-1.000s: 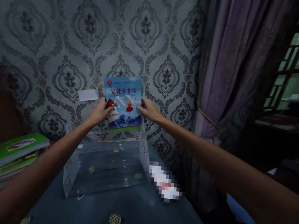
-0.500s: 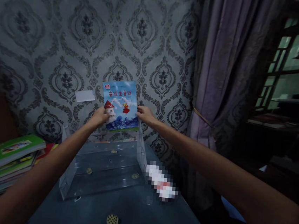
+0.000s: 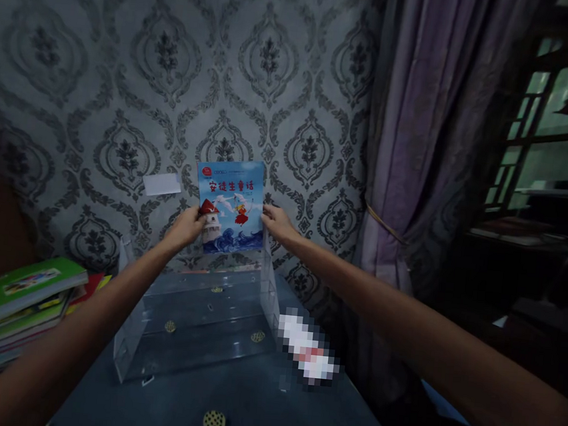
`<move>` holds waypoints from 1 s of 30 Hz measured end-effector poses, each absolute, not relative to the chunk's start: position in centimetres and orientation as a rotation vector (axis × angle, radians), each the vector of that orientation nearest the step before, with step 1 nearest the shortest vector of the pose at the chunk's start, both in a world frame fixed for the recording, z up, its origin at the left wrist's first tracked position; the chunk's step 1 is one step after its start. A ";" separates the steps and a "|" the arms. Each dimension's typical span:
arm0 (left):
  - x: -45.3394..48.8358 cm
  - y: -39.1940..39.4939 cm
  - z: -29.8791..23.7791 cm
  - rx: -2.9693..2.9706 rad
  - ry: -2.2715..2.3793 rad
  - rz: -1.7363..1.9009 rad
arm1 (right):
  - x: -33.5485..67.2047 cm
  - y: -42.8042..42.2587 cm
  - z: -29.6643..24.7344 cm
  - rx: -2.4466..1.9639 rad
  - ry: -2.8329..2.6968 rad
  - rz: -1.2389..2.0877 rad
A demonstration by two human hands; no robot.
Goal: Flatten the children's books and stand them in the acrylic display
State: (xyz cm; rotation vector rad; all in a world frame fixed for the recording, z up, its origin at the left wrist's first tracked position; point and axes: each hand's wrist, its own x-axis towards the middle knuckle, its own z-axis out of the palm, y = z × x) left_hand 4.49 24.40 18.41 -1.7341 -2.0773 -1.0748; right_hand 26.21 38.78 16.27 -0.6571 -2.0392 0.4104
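Observation:
A blue picture book (image 3: 232,204) with red Chinese lettering, a red-roofed tower and dark waves on its cover stands upright between my hands. My left hand (image 3: 186,225) grips its left edge, and my right hand (image 3: 277,223) grips its right edge. Below the hands is a clear plastic rack (image 3: 125,345) with see-through side panels and stepped tiers. The book is over the rack's back tier, its cover facing me. Whether its lower edge touches the rack, I cannot tell.
To the left a stack of books (image 3: 30,289) with a green one on top lies on the dark table (image 3: 168,416). A pixelated white and red item (image 3: 307,346) is right of the rack. Patterned wallpaper (image 3: 269,57) rises behind; a purple curtain (image 3: 411,118) hangs at right.
The book has dropped slightly and tilted a little, its top now lower against the wall. Both hands keep hold of its sides. The rack and stack have stayed put.

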 end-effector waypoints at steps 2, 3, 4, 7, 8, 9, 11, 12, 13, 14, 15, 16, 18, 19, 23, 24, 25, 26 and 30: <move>4.5 24.5 18.2 -1.715 -2.067 -1.067 | 25.9 39.0 16.2 -0.652 -2.013 0.420; 4.5 24.5 18.1 -1.706 -2.061 -1.057 | 25.8 39.1 16.1 -0.649 -2.003 0.424; 4.5 24.5 18.0 -1.701 -2.055 -1.048 | 25.7 39.1 16.0 -0.646 -1.994 0.428; 4.8 24.2 17.8 -1.691 -2.049 -1.012 | 25.8 39.2 15.9 -0.642 -1.974 0.438; 4.9 24.1 17.8 -1.687 -2.055 -1.000 | 25.8 39.2 15.9 -0.643 -1.969 0.441; 5.0 24.0 17.9 -1.681 -2.064 -0.988 | 25.9 39.2 15.9 -0.644 -1.964 0.442; 5.3 23.8 18.0 -1.674 -2.083 -0.964 | 25.9 39.1 15.9 -0.648 -1.956 0.446; 5.5 23.6 18.1 -1.672 -2.091 -0.954 | 25.9 39.0 15.9 -0.650 -1.953 0.448; 5.7 23.4 18.2 -1.670 -2.096 -0.943 | 25.9 38.8 15.9 -0.651 -1.951 0.450; 5.9 23.3 18.2 -1.669 -2.100 -0.934 | 25.9 38.7 15.9 -0.653 -1.949 0.451; 6.0 23.1 18.2 -1.668 -2.101 -0.926 | 25.9 38.5 16.0 -0.654 -1.946 0.452; 6.2 23.0 18.2 -1.665 -2.102 -0.918 | 25.9 38.3 16.0 -0.656 -1.943 0.450; 6.4 22.8 18.1 -1.652 -2.101 -0.906 | 25.9 37.8 16.1 -0.658 -1.930 0.442; 6.5 22.6 18.1 -1.643 -2.099 -0.901 | 25.9 37.5 16.2 -0.659 -1.920 0.434; 6.8 21.6 18.0 -1.598 -2.042 -0.912 | 26.5 35.6 16.7 -0.673 -1.838 0.374; 6.9 21.1 17.9 -1.583 -2.009 -0.923 | 26.7 34.8 16.8 -0.680 -1.807 0.349; 7.1 20.5 17.7 -1.566 -1.973 -0.936 | 27.0 33.7 16.7 -0.683 -1.775 0.321; 7.3 19.8 17.2 -1.553 -1.939 -0.948 | 27.2 32.3 16.6 -0.680 -1.748 0.291; 9.4 16.7 12.9 -1.593 -1.690 -0.927 | 26.7 23.6 13.7 -0.362 -1.832 0.094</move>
